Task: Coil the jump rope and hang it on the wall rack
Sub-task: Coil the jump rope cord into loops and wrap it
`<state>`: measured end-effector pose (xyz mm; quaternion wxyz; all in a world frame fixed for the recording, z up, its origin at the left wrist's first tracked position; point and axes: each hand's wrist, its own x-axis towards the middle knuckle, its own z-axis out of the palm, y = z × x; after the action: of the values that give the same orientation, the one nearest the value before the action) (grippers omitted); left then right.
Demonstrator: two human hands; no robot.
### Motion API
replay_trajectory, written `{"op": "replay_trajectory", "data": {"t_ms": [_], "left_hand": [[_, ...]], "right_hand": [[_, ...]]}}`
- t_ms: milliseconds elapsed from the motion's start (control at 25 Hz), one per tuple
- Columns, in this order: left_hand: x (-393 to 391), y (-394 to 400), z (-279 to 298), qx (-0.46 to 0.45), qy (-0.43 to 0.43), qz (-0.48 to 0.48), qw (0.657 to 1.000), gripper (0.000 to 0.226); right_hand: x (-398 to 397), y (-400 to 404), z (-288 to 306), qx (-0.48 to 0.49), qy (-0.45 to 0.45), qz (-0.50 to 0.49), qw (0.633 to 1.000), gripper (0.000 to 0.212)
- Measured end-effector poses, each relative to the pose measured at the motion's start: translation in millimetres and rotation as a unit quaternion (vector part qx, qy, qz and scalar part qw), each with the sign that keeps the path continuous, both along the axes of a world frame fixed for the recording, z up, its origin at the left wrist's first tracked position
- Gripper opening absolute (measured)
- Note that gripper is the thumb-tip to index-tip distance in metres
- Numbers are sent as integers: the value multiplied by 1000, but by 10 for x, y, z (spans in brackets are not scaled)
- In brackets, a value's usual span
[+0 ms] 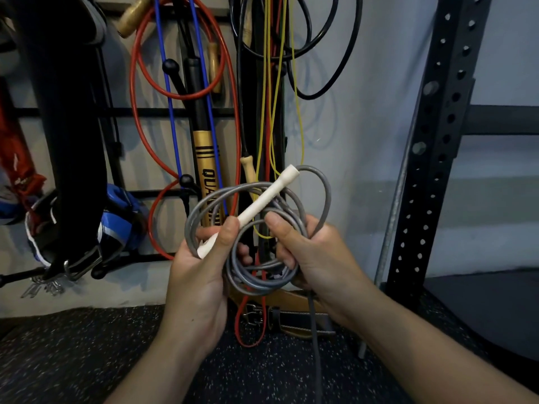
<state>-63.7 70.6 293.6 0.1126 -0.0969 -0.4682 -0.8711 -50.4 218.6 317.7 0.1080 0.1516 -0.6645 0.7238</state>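
A grey jump rope [259, 275] is wound into several loops between my hands, in front of the wall. Its cream handle [262, 204] slants up to the right across the coil. My left hand [201, 272] grips the lower end of that handle and the left side of the loops. My right hand [312, 255] pinches the right side of the coil, thumb on top. One loose grey strand [316, 345] hangs down from my right hand toward the floor. The black wall rack [163, 112] with ball-tipped pegs [186, 180] is mounted behind, to the upper left.
On the rack hang red [135, 112], blue, yellow and black ropes, a gold and black bat [205, 158] and a black belt [73, 141]. A black perforated steel upright [437, 141] stands at right. Leather belts [291, 313] lie on the speckled rubber floor by the wall.
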Motion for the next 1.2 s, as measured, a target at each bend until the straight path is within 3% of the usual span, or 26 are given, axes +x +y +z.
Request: {"op": "replay_trajectory", "data": {"t_ms": [120,280,400,440,560,640,800,840,920,1040,1200], "left_hand": [[-24,-107,58,-89,1,-56,994,31],[-5,-167,102,-206,29,-29,978,40],[14,-155,70,-221,35,-26,974,81],[18,-157,65,-224,29,-20,974,85],[-5,-169,70,-256,18,13,966,57],[-19,-179,81,-260,-3,14,966,53],[12,-225,132,-353,12,53,934,92],[21,-227,137,-397,23,81,914,88],[39,-194,161,-474,38,135,869,58],[47,-149,179,-533,52,150,831,21],[-2,-237,164,-579,81,105,804,14]], "right_hand": [[-9,24,-21,-2,-16,-12,1000,23],[-44,35,-46,2,-31,-35,999,22],[-63,57,-54,7,-36,-28,999,18],[-64,65,-53,15,-37,-28,999,18],[-70,105,-31,52,-39,-35,997,19],[-69,140,-3,85,-40,-27,995,22],[-52,173,31,140,-40,-13,989,25],[-50,165,32,143,-41,-11,989,26],[-50,148,34,138,-45,-12,989,24],[-67,144,44,132,-51,-16,990,27],[-84,191,77,145,-39,-27,988,27]]}}
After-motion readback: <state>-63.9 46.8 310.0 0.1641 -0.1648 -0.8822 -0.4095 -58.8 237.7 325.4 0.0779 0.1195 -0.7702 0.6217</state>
